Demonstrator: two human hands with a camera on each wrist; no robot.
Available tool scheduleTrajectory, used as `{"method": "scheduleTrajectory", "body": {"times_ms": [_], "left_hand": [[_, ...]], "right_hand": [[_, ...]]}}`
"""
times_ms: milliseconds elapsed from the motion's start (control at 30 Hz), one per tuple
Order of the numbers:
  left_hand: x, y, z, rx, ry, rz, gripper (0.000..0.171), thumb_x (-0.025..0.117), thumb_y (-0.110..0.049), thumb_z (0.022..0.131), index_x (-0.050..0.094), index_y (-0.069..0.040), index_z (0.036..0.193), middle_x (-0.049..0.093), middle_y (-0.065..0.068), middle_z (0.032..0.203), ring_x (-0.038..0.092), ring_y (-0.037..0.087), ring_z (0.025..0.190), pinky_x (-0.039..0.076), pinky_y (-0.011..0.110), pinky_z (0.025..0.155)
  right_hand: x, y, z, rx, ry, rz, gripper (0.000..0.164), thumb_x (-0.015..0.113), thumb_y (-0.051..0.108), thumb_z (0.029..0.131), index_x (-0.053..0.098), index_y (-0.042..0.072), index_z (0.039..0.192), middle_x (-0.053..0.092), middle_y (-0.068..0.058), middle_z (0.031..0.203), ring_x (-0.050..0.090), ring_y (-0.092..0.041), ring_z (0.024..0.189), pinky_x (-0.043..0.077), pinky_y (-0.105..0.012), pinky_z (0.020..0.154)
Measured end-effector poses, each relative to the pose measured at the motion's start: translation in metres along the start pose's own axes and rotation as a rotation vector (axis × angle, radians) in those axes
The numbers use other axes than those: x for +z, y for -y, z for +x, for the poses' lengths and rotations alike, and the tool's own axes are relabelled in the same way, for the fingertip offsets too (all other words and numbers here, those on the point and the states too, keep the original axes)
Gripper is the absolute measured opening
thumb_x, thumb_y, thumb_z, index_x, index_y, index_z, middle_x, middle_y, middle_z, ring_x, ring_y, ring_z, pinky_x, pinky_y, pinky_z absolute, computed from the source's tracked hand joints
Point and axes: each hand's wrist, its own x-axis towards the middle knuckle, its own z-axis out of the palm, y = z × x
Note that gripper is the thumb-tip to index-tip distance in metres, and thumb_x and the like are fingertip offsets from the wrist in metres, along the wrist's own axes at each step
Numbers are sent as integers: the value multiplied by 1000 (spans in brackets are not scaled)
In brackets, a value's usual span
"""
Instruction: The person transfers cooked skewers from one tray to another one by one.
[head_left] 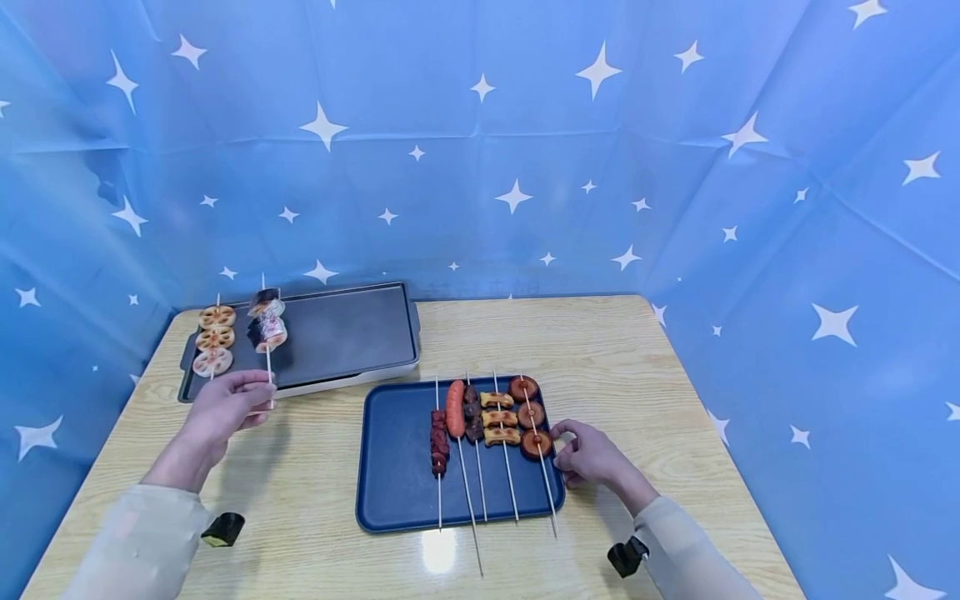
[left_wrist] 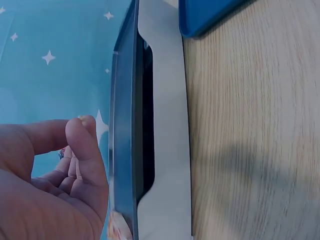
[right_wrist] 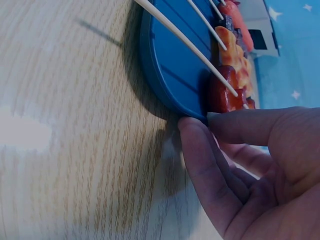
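Note:
Between thumb and fingers my left hand (head_left: 232,406) pinches the stick of a skewer (head_left: 267,321) with dark-skinned, pale chunks, held over the left part of the grill pan (head_left: 345,329). A lotus root skewer (head_left: 214,338) lies on the pan's left end. My right hand (head_left: 592,454) pinches the right rim of the blue tray (head_left: 397,492), as the right wrist view also shows. On that tray lie a dark red meat skewer (head_left: 439,442), a sausage skewer (head_left: 455,408), a dark brown chunk skewer (head_left: 473,412), a yellow grilled skewer (head_left: 500,418) and a mushroom-like round skewer (head_left: 530,417).
The wooden table (head_left: 585,333) meets a blue star-printed curtain (head_left: 450,167) at the back and both sides. The pan's pale base (left_wrist: 170,125) stands just behind the tray's left end. Several skewer sticks stick out past the tray's front rim.

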Motion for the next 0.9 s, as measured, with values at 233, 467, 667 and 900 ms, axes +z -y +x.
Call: {"method": "scheduleTrajectory", "body": {"times_ms": [233,467,667,900], "left_hand": [[12,-10,-6,40,17,16,44,54,-19,99,44,6,133,61,-14,87,63,3,78,58,24,73],[26,-20,-14,76,52,28,40,54,-19,98,46,5,130,59,-7,90,63,3,78,57,25,72],[39,-26,-19,88,80,44,37,55,-20,98,48,3,126,59,-2,95,63,6,80,58,29,74],[51,-28,-24,107,120,49,34,56,-17,97,49,3,125,58,3,98,63,9,81,57,30,73]], "right_hand": [[0,0,0,8,-6,-8,35,56,-11,83,54,2,116,62,-12,76,61,-18,60,58,-36,55],[0,1,0,9,-6,-4,35,55,-11,83,54,2,116,62,-12,77,60,-18,60,57,-36,55],[-1,1,-1,4,2,4,35,55,-12,83,54,1,116,63,-12,76,60,-18,60,57,-35,55],[0,1,-2,6,-2,1,34,56,-11,84,54,2,116,62,-12,77,60,-19,61,58,-36,56]]}}
